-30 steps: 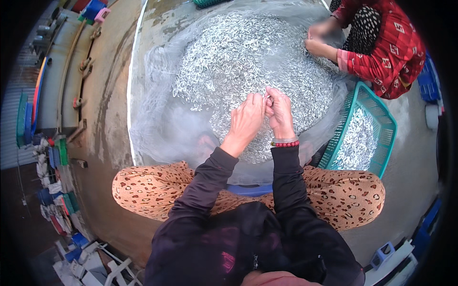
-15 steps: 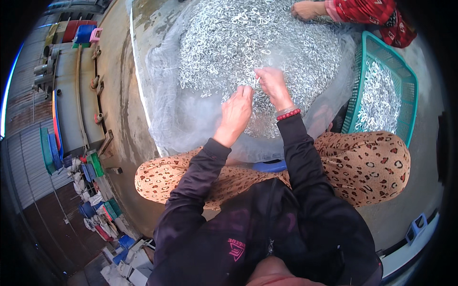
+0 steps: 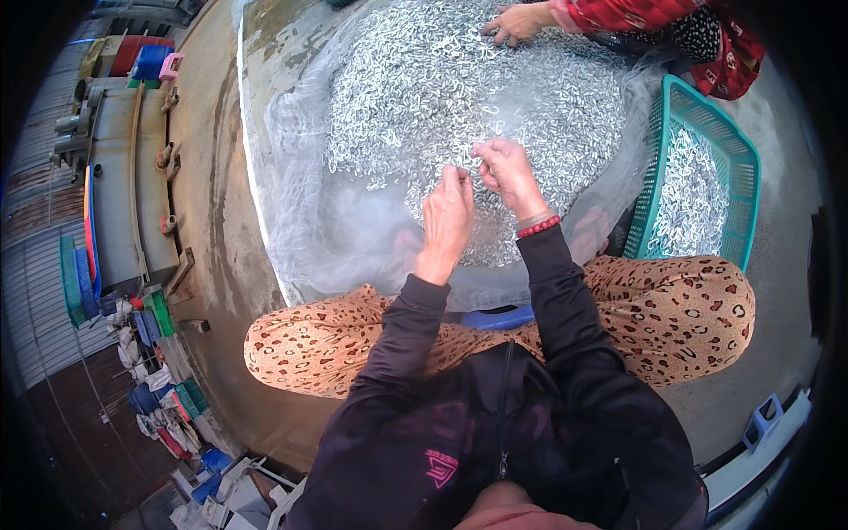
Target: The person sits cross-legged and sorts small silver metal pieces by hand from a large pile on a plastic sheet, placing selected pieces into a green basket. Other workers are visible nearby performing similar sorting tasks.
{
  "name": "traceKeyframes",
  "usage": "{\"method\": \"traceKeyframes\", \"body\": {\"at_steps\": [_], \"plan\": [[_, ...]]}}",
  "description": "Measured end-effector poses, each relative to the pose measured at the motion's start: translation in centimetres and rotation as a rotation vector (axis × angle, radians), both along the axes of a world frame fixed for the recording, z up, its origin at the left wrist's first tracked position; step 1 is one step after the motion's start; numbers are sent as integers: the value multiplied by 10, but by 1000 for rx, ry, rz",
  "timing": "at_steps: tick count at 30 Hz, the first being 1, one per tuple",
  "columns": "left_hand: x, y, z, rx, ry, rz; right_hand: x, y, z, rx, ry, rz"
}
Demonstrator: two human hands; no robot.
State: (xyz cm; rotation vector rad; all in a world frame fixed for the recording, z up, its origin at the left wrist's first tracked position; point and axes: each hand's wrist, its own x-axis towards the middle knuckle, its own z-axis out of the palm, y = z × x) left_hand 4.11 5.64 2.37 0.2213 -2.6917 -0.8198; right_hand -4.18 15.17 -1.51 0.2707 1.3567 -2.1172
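The left hand and right hand hovered, fingertips bunched, over a silvery pile; whether they grasped pieces couldn't be told.

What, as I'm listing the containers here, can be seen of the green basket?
The teal-green basket looks like moulded plastic: oblong, open-topped, with perforated walls and a smooth rim. It stands upright on the concrete floor to the person's right, beside the translucent net. Small silvery-white pieces heap inside it, below the rim. The leopard-print trouser leg partly hides its near end, so contact there cannot be told. The right hand is apart from it.
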Motion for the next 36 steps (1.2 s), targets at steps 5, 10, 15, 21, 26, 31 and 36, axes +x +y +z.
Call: {"method": "traceKeyframes", "body": {"at_steps": [5, 10, 15, 21, 26, 31, 36], "plan": [[-3, -2, -12, 315, -13, 109, 4, -4, -5, -24, -10, 51], [-10, -29, -11, 1070, -66, 185, -14, 27, -9, -149, -13, 83], [-10, -69, -15, 1793, 92, -56, -42, 83, -21, -455, 39, -59], [-11, -88, -83, 1650, -26, 253, -39, 97, -76, 168, 60, 16], [-20, -92, -149, 1125, -440, 421, -5, 76, -143, 1064, 509, 190], [-23, -72, -169, 290, -406, 225, 7, 64, -159, 1017, 350, 210], [-33, -84, -132, 518, -333, 85, 1, 57, -144, 1124, 415, 138]]}}
